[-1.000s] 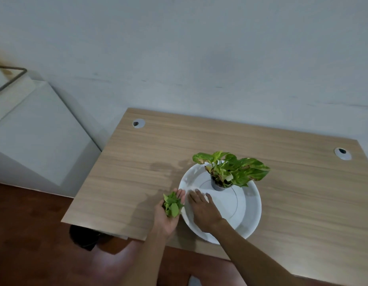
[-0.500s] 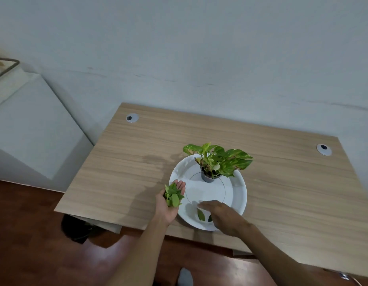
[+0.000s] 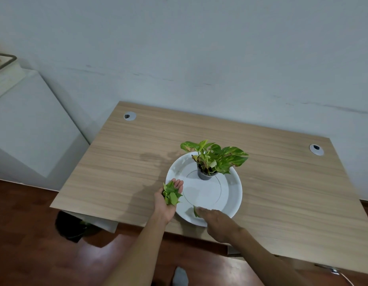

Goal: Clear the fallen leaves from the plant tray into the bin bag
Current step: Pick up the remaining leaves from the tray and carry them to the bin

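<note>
A round white plant tray (image 3: 232, 190) sits on the wooden desk with a small potted plant (image 3: 212, 159) toward its back. My left hand (image 3: 168, 200) rests palm up at the tray's left rim, cupping a pile of green fallen leaves (image 3: 170, 194). My right hand (image 3: 215, 220) lies over the tray's near rim, fingertips on one green leaf (image 3: 195, 211) lying there. A black bin bag (image 3: 69, 227) stands on the floor under the desk's left front corner.
The wooden desk (image 3: 127, 162) has two cable grommets at the back, the left grommet (image 3: 129, 116) and the right grommet (image 3: 316, 149). A white cabinet (image 3: 30, 129) stands to the left. A grey sock (image 3: 180, 275) shows on the brown floor.
My right hand slid from the tray's left side along the near rim toward me and reached a single leaf. The left hand stayed cupped with its leaves.
</note>
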